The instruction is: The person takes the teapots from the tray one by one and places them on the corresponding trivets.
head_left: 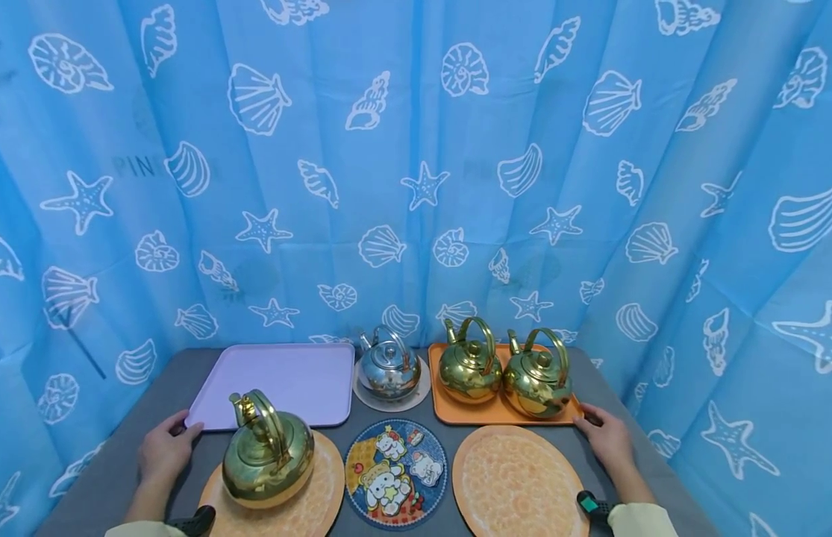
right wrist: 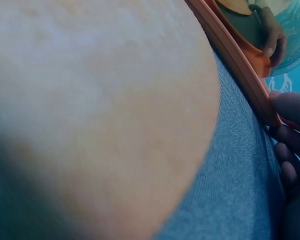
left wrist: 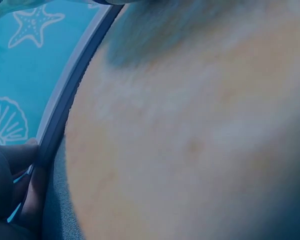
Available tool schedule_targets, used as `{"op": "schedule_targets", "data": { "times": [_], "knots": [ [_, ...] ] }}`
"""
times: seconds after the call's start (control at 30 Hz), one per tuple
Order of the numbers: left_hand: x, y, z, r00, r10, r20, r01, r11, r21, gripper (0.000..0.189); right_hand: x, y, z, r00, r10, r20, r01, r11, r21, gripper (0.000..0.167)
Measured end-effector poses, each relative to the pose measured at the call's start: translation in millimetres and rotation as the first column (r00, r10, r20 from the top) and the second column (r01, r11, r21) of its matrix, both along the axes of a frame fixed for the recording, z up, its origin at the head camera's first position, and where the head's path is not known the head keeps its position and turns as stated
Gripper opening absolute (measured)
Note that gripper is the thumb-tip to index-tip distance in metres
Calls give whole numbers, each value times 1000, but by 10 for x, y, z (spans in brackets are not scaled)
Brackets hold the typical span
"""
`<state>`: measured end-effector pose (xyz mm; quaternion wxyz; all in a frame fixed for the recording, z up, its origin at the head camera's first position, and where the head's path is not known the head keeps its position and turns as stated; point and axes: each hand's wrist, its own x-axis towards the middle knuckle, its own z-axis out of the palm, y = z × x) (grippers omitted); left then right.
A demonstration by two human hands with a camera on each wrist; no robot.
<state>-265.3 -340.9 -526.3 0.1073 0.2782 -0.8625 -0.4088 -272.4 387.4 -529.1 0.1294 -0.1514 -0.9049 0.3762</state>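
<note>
At the near left corner of a lilac tray [head_left: 281, 380], my left hand [head_left: 166, 451] pinches the rim; the left wrist view has the thumb on one side of the rim and fingers [left wrist: 37, 192] on the other. My right hand [head_left: 607, 440] pinches the near right corner of an orange tray [head_left: 449, 410] in the same way, its thumb [right wrist: 290, 104] over the edge. Two gold kettles, one on the left [head_left: 469, 373] and one on the right [head_left: 538, 384], stand on the orange tray. Nothing stands on the lilac tray.
Between the trays a silver kettle [head_left: 389, 369] stands on a pale round mat [head_left: 389, 405]. Nearer, a larger gold kettle [head_left: 268, 459] sits on a tan round mat [head_left: 324, 481]. A cartoon mat [head_left: 397, 473] and another tan mat [head_left: 519, 481] lie beside it. A blue shell-print curtain [head_left: 416, 186] hangs behind.
</note>
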Motion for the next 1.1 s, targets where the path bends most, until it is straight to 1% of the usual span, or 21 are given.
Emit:
{"op": "schedule_targets", "data": {
  "times": [0.1, 0.2, 0.4, 0.47, 0.57, 0.7, 0.83, 0.93, 1.1],
  "knots": [
    [5, -24, 31, 1000, -15, 3, 15, 1000, -1, 54, -12, -9, -18, 1000, -8, 0, 8, 1000, -16, 46],
    [17, -20, 66, 1000, -15, -3, 16, 1000, 7, 53, -21, -12, -20, 1000, -11, -4, 11, 1000, -15, 46],
    [68, 31, 71, 998, 17, -61, -16, 1000, 21, 49, -20, -31, 7, 1000, -11, -9, 11, 1000, -20, 46],
    [86, 45, 74, 997, 30, -70, -29, 999, 18, 48, -18, -42, 12, 1000, -14, -7, 14, 1000, -26, 45],
    [110, 62, 107, 997, 41, -66, -39, 999, 32, 48, -11, -54, 12, 1000, -21, -1, 21, 999, -35, 45],
    [149, 83, 183, 996, 28, -80, -24, 998, 51, 46, -3, -54, 10, 1000, -28, -7, 28, 999, -35, 45],
    [184, 117, 269, 992, 2, -129, 5, 999, 52, 44, 7, -54, 20, 1000, -29, -10, 29, 999, -32, 45],
    [216, 173, 362, 987, -15, -162, 26, 998, 63, 43, 14, -47, 14, 1000, -27, -14, 26, 999, -26, 45],
    [267, 299, 541, 980, -44, -196, 64, 994, 93, 45, 37, -19, -3, 1000, -21, -22, 21, 1000, -14, 44]
  ]
}}
